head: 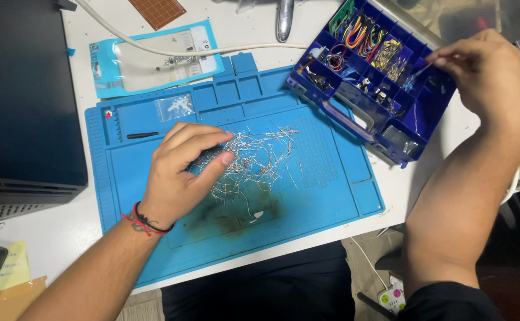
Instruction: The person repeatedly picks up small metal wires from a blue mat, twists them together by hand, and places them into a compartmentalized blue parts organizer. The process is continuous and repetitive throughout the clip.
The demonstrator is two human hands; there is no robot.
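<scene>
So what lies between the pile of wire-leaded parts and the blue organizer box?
In the head view, only bare blue mat, with its patch of fine raised dots, separates the pile from the box.

- Bright, even light is falling from overhead, washing the white counter (pixel 82 71) nearly to blank.
- Soft shadows are lying under the left hand (pixel 183 172) on the blue silicone work mat (pixel 331 208).
- Glare is glinting off the clear plastic pouch with a light-blue border (pixel 153 59).
- The right hand (pixel 489 74) is blurring slightly.
- The lower right corner is sinking into darkness.
</scene>
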